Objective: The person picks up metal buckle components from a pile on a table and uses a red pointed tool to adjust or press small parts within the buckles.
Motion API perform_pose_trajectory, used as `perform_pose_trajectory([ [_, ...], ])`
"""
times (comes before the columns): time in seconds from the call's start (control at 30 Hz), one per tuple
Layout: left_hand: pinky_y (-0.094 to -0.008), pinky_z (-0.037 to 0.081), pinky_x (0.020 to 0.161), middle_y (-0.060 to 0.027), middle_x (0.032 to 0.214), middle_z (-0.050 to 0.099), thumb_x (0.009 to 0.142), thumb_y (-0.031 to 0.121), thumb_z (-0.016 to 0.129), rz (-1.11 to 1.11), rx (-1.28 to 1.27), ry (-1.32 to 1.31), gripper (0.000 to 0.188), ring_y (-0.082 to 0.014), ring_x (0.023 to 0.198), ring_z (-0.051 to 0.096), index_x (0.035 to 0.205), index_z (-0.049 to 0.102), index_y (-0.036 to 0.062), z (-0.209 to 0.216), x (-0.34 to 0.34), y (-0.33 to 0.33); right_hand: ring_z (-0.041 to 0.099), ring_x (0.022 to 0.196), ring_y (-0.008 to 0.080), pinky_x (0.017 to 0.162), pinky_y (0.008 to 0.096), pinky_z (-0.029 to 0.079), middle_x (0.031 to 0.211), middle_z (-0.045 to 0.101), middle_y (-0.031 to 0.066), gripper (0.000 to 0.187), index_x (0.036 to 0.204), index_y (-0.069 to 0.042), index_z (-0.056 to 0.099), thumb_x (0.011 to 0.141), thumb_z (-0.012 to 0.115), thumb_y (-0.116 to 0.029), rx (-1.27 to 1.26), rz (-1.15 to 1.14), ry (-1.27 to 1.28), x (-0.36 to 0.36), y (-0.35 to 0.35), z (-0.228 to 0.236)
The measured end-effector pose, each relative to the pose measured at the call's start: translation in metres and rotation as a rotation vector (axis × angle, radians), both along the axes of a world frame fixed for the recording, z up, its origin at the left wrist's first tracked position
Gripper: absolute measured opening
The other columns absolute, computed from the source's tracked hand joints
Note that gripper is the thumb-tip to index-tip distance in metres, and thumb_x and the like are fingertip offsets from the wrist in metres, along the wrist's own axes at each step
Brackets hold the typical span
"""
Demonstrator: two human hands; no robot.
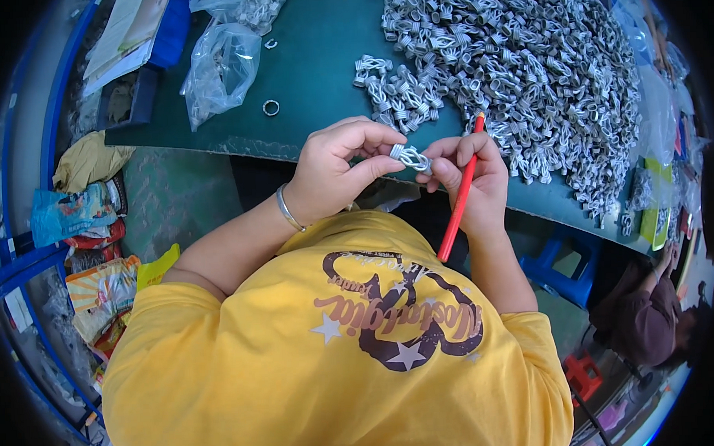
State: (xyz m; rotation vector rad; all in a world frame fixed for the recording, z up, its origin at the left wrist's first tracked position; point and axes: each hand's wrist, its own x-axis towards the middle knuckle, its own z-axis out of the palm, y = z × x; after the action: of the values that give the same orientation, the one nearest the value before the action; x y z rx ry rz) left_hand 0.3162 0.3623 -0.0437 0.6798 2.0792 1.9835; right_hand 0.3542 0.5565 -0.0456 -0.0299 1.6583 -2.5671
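Observation:
Just in front of the table's near edge, a small silver looped metal piece (pixel 410 157) with a ribbed end is stretched between my two hands. My left hand (pixel 347 154) pinches the ribbed end between thumb and fingers. At the other end, the fingertips of my right hand (pixel 481 175) grip the piece. A red pencil (pixel 460 200) is also tucked in the right hand, its sharpened tip pointing away from me. Beyond the hands, a big heap of similar metal pieces (pixel 517 68) spreads over the green table (pixel 320 75), with a smaller cluster (pixel 404 95) at its left.
On the table's left lie a clear plastic bag (pixel 224 66) of parts and a loose ring (pixel 270 107). A dark bin (pixel 128 97) stands at the table's left end. A blue stool (pixel 563 263) is under the right side; another person (pixel 640 323) sits at far right.

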Motion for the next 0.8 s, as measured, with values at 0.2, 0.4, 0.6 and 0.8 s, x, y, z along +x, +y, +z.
perform_pose_trajectory([
  [0.2, -0.0208, 0.049, 0.065, -0.0080, 0.087, 0.059, 0.073, -0.006, 0.069, -0.042, 0.006, 0.084, 0.024, -0.0109, 0.077, 0.059, 0.096, 0.062, -0.0034, 0.021, 0.004, 0.005, 0.060, 0.086, 0.0172, 0.074, 0.0257, 0.051, 0.096, 0.058, 0.0152, 0.026, 0.077, -0.005, 0.040, 0.078, 0.061, 0.011, 0.034, -0.016, 0.203, 0.003, -0.005, -0.020],
  [0.4, -0.0213, 0.049, 0.064, -0.0083, 0.088, 0.059, 0.070, -0.007, 0.071, -0.008, 0.052, 0.080, 0.029, -0.0108, 0.077, 0.059, 0.097, 0.061, -0.0030, 0.013, 0.008, 0.004, 0.061, 0.087, 0.0217, 0.070, 0.0279, 0.054, 0.097, 0.057, 0.0183, 0.030, 0.074, -0.004, 0.039, 0.075, 0.066, 0.009, 0.327, -0.172, 0.499, 0.004, -0.009, -0.018],
  [0.6, -0.0217, 0.048, 0.067, -0.0078, 0.089, 0.058, 0.072, -0.009, 0.069, -0.058, 0.004, 0.133, 0.031, -0.0103, 0.077, 0.058, 0.101, 0.058, -0.0042, 0.012, 0.009, -0.001, 0.061, 0.086, 0.0217, 0.069, 0.0276, 0.054, 0.100, 0.055, 0.0194, 0.036, 0.080, -0.005, 0.038, 0.071, 0.070, 0.009, 0.388, -0.199, 0.571, 0.004, -0.010, -0.017],
  [0.8, -0.0199, 0.049, 0.067, -0.0055, 0.087, 0.062, 0.079, 0.000, 0.066, -0.064, 0.197, -0.416, 0.022, -0.0072, 0.075, 0.059, 0.100, 0.059, -0.0035, 0.001, 0.013, -0.003, 0.061, 0.086, 0.0207, 0.069, 0.0263, 0.053, 0.101, 0.055, 0.0194, 0.042, 0.085, -0.006, 0.036, 0.069, 0.072, 0.008, 0.380, -0.229, 0.674, 0.005, -0.015, -0.007],
])
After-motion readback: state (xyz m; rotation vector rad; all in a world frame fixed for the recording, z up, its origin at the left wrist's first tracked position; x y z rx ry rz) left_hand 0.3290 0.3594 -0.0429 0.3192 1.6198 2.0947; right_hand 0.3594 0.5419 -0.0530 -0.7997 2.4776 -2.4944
